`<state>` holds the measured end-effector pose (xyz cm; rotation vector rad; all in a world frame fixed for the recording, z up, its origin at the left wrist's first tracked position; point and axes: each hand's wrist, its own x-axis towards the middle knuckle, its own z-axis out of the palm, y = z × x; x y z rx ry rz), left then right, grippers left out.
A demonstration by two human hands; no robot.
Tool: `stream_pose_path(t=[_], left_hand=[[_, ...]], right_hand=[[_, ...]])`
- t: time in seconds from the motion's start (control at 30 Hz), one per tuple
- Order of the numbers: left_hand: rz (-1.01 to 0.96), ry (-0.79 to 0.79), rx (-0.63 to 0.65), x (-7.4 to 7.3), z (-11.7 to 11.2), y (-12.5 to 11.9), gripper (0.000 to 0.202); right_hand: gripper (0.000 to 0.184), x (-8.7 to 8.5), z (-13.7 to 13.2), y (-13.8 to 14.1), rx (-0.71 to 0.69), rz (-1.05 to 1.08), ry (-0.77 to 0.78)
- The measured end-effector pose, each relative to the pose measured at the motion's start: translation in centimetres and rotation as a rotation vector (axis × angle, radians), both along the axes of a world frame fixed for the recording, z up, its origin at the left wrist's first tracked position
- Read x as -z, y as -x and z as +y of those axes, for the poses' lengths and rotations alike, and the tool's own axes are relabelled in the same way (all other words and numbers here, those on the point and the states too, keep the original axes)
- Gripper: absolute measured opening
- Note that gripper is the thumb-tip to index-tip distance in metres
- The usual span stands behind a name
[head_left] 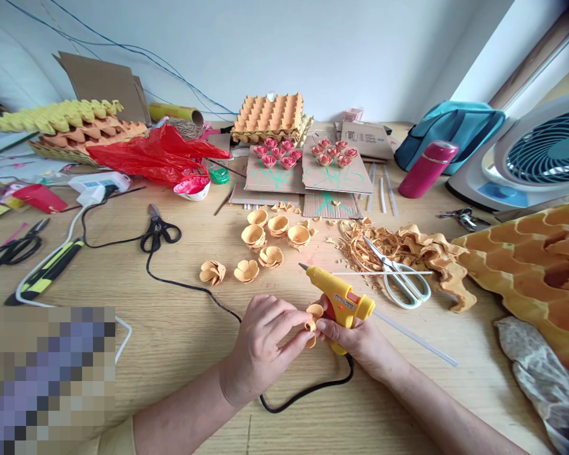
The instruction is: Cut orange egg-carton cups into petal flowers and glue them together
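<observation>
A yellow hot glue gun (334,292), its nozzle pointing up and left, is gripped in my right hand (360,341). My left hand (265,335) pinches a small orange egg-carton flower (315,312) by its middle, and my right thumb touches it too. A clear glue stick (417,338) shows behind the gun, and a black cord leaves its handle. Just beyond my hands lie finished-looking paper-pulp flowers (246,271) and stacked egg-carton cups (298,236).
White-handled scissors (405,284) rest on orange carton scraps (422,243) at the right. Black scissors (159,230), a power strip (99,183) and a red bag (156,155) are at left. Cardboard with pink flowers (277,174), a pink bottle (428,169) and a fan (540,151) stand behind.
</observation>
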<state>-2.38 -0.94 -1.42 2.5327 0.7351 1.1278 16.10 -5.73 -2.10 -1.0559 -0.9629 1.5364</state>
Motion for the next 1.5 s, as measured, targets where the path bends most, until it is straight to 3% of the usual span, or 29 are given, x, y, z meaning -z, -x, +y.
stream_pose_path(t=[0.23, 0.53, 0.73, 0.87, 1.1, 1.27, 1.37, 1.5], left_hand=[[-0.063, 0.151, 0.04, 0.5, 0.0, 0.0, 0.01], [-0.053, 0.127, 0.07, -0.2, -0.1, 0.0, 0.011], [0.014, 0.192, 0.071, 0.5, -0.3, -0.2, 0.011], [0.004, 0.189, 0.033, 1.0, 0.1, -0.1, 0.013], [-0.059, 0.244, -0.063, 0.6, 0.8, 0.3, 0.012], [-0.081, 0.239, -0.044, 0.5, 0.5, 0.1, 0.012], [-0.086, 0.229, -0.036, 0.5, 0.3, 0.0, 0.01], [-0.081, 0.209, 0.007, 0.4, 0.1, 0.0, 0.011]], right_hand=[[0.038, -0.3, 0.1, 0.1, -0.016, 0.037, -0.023], [0.039, 0.0, -0.1, 0.0, -0.004, 0.1, -0.016], [0.034, 0.7, -0.3, -0.5, 0.116, 0.161, 0.003], [0.035, 0.2, -0.1, -1.1, 0.228, 0.211, -0.005], [0.03, -0.5, 0.5, -2.3, 0.386, 0.244, -0.077], [0.039, 0.1, 0.2, -1.1, 0.233, 0.1, 0.041], [0.039, 0.4, 0.0, -0.2, 0.08, 0.129, 0.04], [0.039, 0.6, -0.1, 0.2, -0.015, 0.169, 0.065]])
